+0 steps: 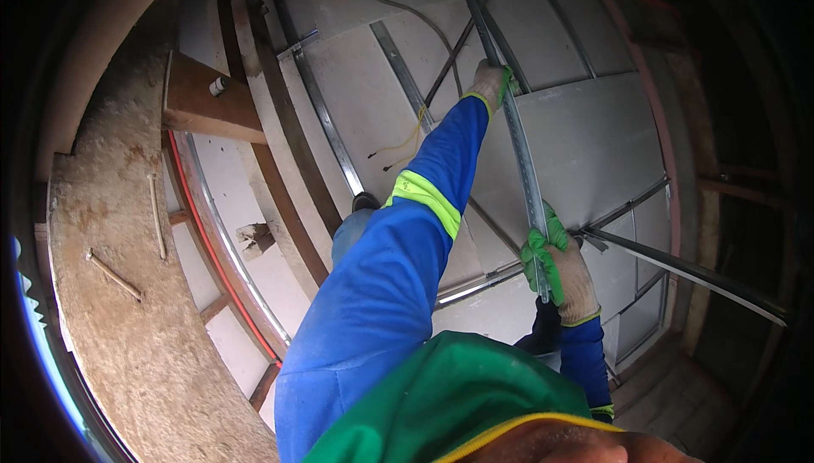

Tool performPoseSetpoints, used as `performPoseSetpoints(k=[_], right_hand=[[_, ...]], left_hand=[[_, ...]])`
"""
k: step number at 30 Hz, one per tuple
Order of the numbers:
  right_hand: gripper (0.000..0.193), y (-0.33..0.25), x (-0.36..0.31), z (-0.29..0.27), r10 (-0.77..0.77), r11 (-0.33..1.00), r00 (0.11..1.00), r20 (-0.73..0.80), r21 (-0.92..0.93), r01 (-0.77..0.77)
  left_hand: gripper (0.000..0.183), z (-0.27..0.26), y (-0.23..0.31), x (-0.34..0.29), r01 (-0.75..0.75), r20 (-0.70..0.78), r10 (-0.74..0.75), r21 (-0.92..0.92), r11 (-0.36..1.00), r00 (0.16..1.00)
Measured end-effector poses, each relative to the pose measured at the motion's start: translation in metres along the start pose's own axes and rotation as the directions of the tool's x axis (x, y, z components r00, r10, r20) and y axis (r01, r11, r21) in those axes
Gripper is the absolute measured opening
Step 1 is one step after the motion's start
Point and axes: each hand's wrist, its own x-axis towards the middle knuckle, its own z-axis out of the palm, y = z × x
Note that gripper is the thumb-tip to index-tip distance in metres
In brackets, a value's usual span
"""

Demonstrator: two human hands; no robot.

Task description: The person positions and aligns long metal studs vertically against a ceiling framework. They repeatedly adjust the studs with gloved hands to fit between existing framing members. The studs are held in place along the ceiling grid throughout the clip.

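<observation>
A long, narrow galvanized metal channel (523,162) runs from the top of the head view down toward my body. My left hand (492,86), in a pale glove with green fingers, is closed around it farther away, with that arm stretched out. Close to the channel's near end, my right hand (560,268) is wrapped around it in a matching glove. The near tip of the channel shows just below the right fingers. Both sleeves are blue, and the left one has a bright yellow band.
Pale boards (585,141) crossed by metal strips lie below. Timber beams (284,115) run along the left, beside a red conduit (212,251). A rough ledge with nails (114,275) fills the far left. Another metal bar (687,268) juts in from the right. Loose yellow wires (407,147) dangle mid-view.
</observation>
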Motion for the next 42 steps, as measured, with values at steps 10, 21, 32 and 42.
performPoseSetpoints(k=[10, 21, 32, 42], right_hand=[[0.048, 0.023, -0.058, -0.056, 0.043, 0.998, 0.998, 0.040, 0.047, -0.045], [0.058, 0.130, -0.025, -0.027, -0.337, 0.662, 0.930, -0.146, -0.739, 0.123], [0.057, 0.012, 0.081, 0.000, -0.352, 0.229, 0.862, 0.364, -0.860, 0.457], [0.053, -0.002, 0.051, 0.030, -0.249, 0.154, 0.905, 0.345, -0.909, 0.388]], left_hand=[[0.038, 0.022, -0.064, -0.073, -0.092, -0.181, 0.067, -0.133, 0.987, 0.981], [0.019, -0.035, -0.078, -0.076, 0.111, -0.002, -0.112, -0.093, 0.989, 0.994], [0.022, -0.177, 0.014, -0.043, -0.255, -0.633, 0.109, -0.144, 0.956, 0.766], [0.017, -0.221, 0.001, -0.054, -0.053, -0.645, -0.092, -0.203, 0.978, 0.759]])
